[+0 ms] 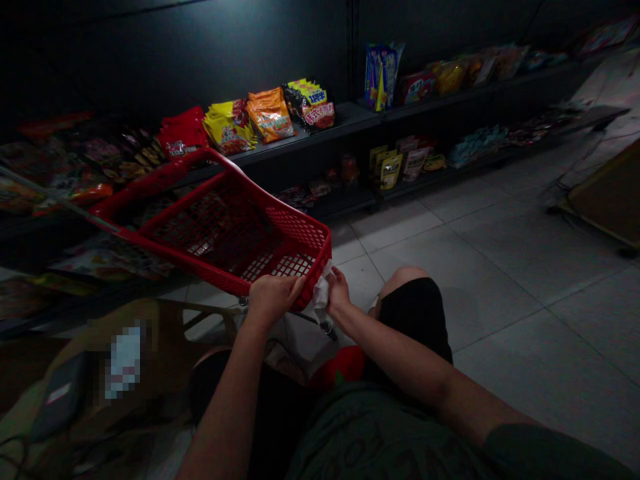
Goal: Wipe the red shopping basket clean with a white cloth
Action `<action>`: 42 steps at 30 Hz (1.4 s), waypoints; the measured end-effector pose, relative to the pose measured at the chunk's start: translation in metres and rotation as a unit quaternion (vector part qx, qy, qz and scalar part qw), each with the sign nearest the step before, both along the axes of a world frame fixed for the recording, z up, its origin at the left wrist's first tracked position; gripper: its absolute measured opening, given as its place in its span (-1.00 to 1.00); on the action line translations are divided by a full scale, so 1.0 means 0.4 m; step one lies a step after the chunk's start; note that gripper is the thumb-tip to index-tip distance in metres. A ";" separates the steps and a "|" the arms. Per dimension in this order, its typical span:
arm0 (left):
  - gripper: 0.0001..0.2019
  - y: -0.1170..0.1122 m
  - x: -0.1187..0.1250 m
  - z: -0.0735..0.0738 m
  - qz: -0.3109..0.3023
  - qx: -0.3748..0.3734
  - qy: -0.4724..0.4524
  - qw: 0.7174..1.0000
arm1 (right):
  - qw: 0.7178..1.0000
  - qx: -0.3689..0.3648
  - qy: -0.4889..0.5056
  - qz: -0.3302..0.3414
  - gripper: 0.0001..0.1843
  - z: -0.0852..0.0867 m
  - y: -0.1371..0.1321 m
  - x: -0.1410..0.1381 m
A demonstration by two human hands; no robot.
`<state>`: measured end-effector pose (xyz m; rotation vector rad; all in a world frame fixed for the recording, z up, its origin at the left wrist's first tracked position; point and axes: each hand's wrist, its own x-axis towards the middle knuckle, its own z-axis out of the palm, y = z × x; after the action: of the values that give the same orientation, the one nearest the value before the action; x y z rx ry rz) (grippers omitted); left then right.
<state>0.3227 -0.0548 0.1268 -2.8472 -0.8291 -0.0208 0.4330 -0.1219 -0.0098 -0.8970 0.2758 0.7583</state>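
A red plastic shopping cart (pixel 300 230) with a lattice basket stands in front of me, its front end towards my knees. My left hand (pixel 273 298) is closed over the rim at the near corner of the basket. At the front wall of the cart, my right hand (pixel 339 290) presses a crumpled white cloth or tissue (pixel 321 291) against the red plastic, fingers curled round it. Part of the cloth hangs below the fingers. A caster wheel (pixel 327 329) shows beneath.
Dark shelves (pixel 350 119) with snack bags, among them orange packets (pixel 270 115), run behind the cart. At lower left a phone-like dark object (pixel 60 393) lies on a stool or chair-like surface (pixel 150 320). Pale floor tiles (pixel 500 267) spread to the right, by a brown panel (pixel 607 197).
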 end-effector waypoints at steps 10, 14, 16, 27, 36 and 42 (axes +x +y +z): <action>-0.40 -0.009 -0.024 -0.003 -0.043 0.014 -0.028 0.999 | 0.998 -0.032 -0.051 0.023 -0.63 0.016 -0.019 -0.004; -0.40 -0.021 -0.022 -0.008 -0.042 0.009 -0.034 0.998 | 0.997 -0.009 -0.061 -0.037 -0.59 0.058 0.027 0.131; -0.41 -0.026 -0.017 -0.006 -0.042 0.006 -0.040 0.998 | 0.996 0.000 -0.077 -0.036 -0.59 0.075 0.017 0.107; -0.55 -0.012 -0.044 -0.017 -0.056 -0.011 -0.030 0.998 | 0.548 -0.030 -0.823 0.146 -0.79 0.179 -0.097 0.103; -0.52 -0.045 -0.078 0.001 -0.130 -0.044 -0.085 0.987 | 0.609 -0.161 -0.766 0.129 -0.74 0.172 -0.003 0.395; -0.60 -0.046 -0.095 0.003 -0.156 -0.059 -0.103 0.981 | 0.780 -0.163 -0.604 0.009 -0.66 0.107 -0.123 0.238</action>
<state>0.2849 -0.0730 0.1281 -3.0974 -0.4190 -0.3225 0.5282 -0.1711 0.0332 -1.5459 -0.7773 0.0221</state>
